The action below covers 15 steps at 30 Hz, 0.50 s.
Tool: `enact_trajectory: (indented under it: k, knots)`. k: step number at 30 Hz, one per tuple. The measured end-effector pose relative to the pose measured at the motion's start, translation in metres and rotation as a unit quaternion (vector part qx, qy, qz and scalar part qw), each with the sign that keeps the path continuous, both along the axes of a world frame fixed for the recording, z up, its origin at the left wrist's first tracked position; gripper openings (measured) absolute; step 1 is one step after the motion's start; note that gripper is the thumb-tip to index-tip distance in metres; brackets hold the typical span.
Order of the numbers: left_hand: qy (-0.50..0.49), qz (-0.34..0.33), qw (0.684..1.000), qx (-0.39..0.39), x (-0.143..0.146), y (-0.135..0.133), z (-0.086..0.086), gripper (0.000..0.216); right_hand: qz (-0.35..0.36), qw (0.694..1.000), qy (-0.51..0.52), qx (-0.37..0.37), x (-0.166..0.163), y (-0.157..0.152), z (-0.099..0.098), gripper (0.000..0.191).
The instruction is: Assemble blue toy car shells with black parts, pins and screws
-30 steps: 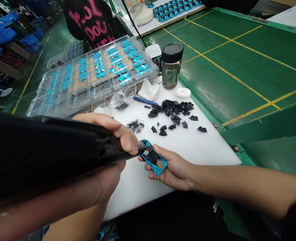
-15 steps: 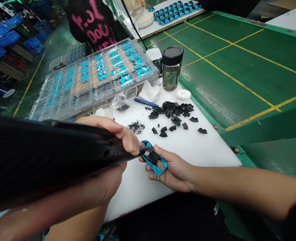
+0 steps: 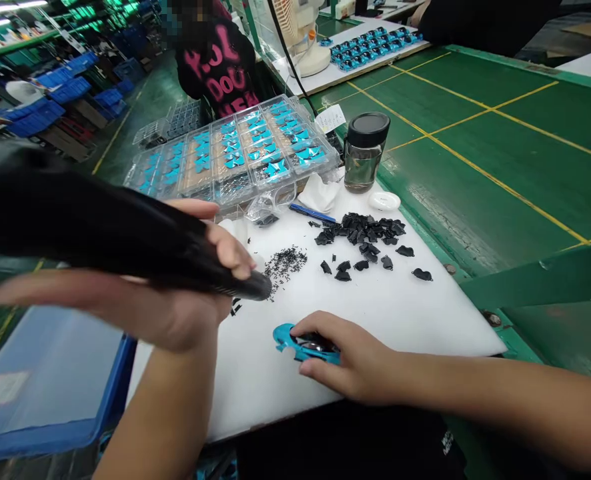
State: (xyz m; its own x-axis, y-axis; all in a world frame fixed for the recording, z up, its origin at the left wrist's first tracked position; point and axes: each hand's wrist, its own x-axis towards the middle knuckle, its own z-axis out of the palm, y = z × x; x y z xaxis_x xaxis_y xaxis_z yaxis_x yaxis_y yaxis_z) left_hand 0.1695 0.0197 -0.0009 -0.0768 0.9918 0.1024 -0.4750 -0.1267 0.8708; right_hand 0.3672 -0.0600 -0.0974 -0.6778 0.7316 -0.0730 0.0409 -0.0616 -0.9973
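My left hand (image 3: 195, 300) is closed around a black electric screwdriver (image 3: 140, 233). Its tip points right, by the edge of a pile of tiny black screws (image 3: 288, 263). My right hand (image 3: 355, 357) grips a blue plastic toy car body (image 3: 283, 335) from above, thumb on one side and fingers on the other. A glossy dark insert shows inside the blue shell, and part of it is hidden under my fingers. Beyond both hands lies a heap of small black plastic parts (image 3: 360, 230), with several loose ones in front of it.
Clear compartment trays (image 3: 235, 180) with blue parts stand at the back left of the white work surface (image 3: 400, 320). A lidded bottle (image 3: 364, 157), a white oval case (image 3: 384, 201), a tissue (image 3: 320, 193) and a blue pen (image 3: 311, 213) lie behind. A blue bin (image 3: 100, 413) sits lower left. Another person (image 3: 220, 63) stands beyond.
The screwdriver has come away from the blue car body, moving left and up. My right hand has turned the body over and lowered it toward the white surface.
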Motion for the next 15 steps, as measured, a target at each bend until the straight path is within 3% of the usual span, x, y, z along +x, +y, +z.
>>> enact_trajectory:
  k: [2,3,6,10,15]
  knots:
    - [0.101,-0.005,0.992,0.076,0.008,0.006,-0.016,0.111,0.031,0.978,-0.085,0.186,0.002,0.002,-0.003,0.031]
    - [0.131,-0.007,0.987,0.094,0.012,0.007,-0.023,0.104,0.040,0.962,-0.118,0.244,0.002,0.003,-0.006,0.031]
    - [0.132,0.008,0.989,0.070,0.018,0.006,-0.035,0.091,0.041,0.918,-0.193,0.345,0.000,0.002,-0.015,0.026]
    - [0.121,0.023,0.991,0.050,0.021,0.006,-0.038,0.084,0.027,0.892,-0.237,0.385,-0.002,-0.002,-0.020,0.026]
    - [0.125,0.038,0.990,0.052,0.019,0.008,-0.036,0.084,0.029,0.896,-0.240,0.373,-0.001,-0.002,-0.017,0.029]
